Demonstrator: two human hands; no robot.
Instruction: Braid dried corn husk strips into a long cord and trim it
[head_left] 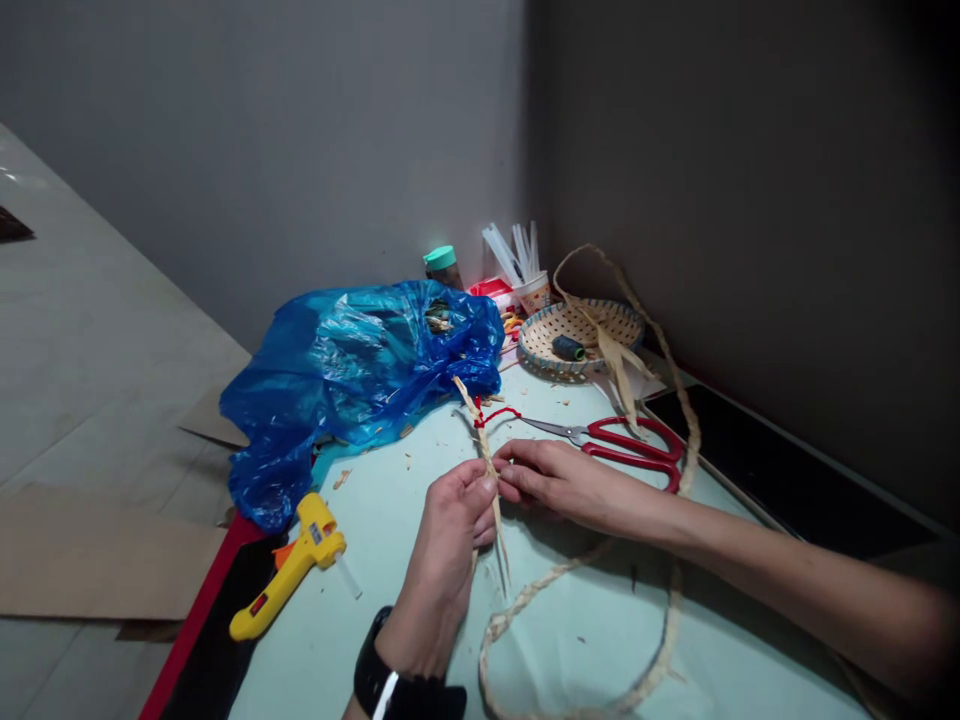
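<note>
My left hand (454, 515), a dark band on its wrist, pinches a short pale braid (486, 440) of dried plant fibre between thumb and fingers. Loose strands stick out below the grip. From the right, my right hand (541, 472) meets the same braid, its fingertips closed at the braid's edge and partly hidden. Red string (499, 413) is tied around the braid near its upper end. Just beyond my right hand lie red-handled scissors (634, 440). A long braided cord (671, 620) loops under my right forearm and up over the basket.
A yellow glue gun (289, 580) rests at the table's left. Behind are a blue plastic bag (360, 350), a teal-lidded jar (441, 262), a cup (534, 293) of translucent sticks, and a woven basket (540, 345) holding a dark thread spool (568, 348). Walls close off the back and right.
</note>
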